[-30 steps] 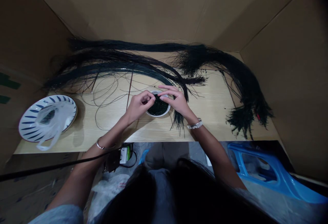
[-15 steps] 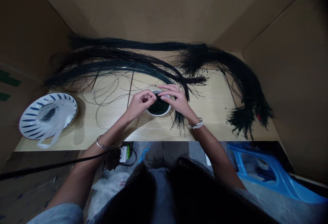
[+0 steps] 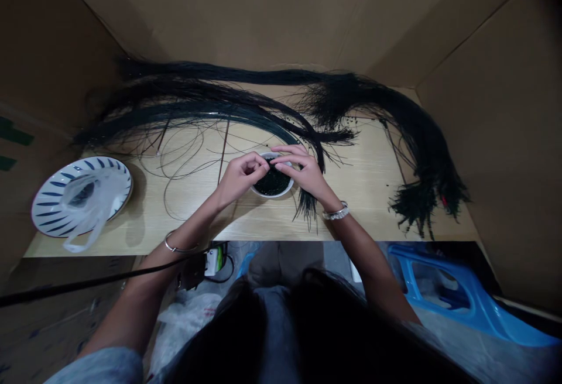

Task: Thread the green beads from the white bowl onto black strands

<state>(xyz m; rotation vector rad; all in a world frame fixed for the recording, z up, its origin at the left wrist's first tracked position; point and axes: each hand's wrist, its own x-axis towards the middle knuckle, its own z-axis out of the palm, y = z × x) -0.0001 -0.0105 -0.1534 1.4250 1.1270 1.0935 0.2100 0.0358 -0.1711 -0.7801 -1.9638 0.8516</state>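
Note:
Above a small white bowl (image 3: pixel 291 188) filled with small dark green, glittering bits (image 3: pixel 271 182), both my hands meet at the fingertips. My left hand (image 3: pixel 242 178) is closed in a pinch on the bowl's left side. My right hand (image 3: pixel 305 172) comes from the right, its thumb and index fingertip close to the left fingertips and its other fingers stretched over the bowl. Something tiny and dark shows between the fingertips, too small to name. Just right of the bowl, under my right hand, hang the cut ends of a bundle of dark strands (image 3: pixel 307 201).
Long dark strand bundles (image 3: pixel 219 74) lie along the back of the wooden table (image 3: pixel 351 214). Another thick bundle (image 3: pixel 421 138) curves down the right side. A striped plate (image 3: pixel 48 211) holding a plastic bag (image 3: pixel 90 202) stands left. Cardboard walls surround the table; a blue stool (image 3: pixel 474 308) is below right.
Almost nothing differs. Both hands keep their pinched pose over the bowl, and the whole view has shifted very slightly.

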